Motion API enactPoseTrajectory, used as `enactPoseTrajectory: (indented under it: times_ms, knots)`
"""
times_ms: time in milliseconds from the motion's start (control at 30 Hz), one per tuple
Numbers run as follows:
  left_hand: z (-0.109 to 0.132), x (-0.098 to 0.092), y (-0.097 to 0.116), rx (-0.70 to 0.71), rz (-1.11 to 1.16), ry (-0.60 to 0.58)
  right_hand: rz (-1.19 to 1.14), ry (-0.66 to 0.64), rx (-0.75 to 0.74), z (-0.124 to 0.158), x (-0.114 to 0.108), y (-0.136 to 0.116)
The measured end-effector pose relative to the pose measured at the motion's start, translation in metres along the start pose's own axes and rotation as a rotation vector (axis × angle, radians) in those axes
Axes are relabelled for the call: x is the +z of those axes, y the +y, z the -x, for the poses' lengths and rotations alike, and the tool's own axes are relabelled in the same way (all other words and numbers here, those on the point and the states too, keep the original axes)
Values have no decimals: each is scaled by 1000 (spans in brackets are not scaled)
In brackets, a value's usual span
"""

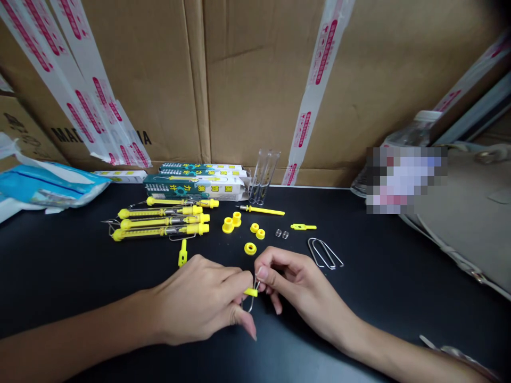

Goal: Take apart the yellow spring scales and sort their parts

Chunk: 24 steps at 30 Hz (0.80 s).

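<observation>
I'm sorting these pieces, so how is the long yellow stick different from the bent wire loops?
The long yellow stick is bright yellow, but the bent wire loops are silver. The stick is straight, while the loops curve into long U shapes. The stick looks thicker than the thin wire. Both lie on the black table.

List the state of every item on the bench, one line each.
Left hand: pinching yellow-tabbed wire hook
Right hand: fingertips on same hook
Wire hook: held up, off bench
Spring scales: four, assembled, lying flat
Clear tubes: leaning on carton
Small springs: two, loose
</observation>
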<state>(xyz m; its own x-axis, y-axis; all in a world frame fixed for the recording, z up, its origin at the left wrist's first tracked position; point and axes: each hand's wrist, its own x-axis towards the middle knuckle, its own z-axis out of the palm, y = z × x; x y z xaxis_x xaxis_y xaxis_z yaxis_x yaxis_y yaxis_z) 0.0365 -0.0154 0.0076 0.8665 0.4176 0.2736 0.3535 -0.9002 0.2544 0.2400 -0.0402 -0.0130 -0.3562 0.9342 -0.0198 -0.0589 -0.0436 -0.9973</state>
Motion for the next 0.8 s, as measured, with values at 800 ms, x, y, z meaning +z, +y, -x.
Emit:
enactPoseTrajectory:
  times_ms: [800]
  knots:
    - [2,0,-2,28,149,-12,10,-60,22,4,2,-2]
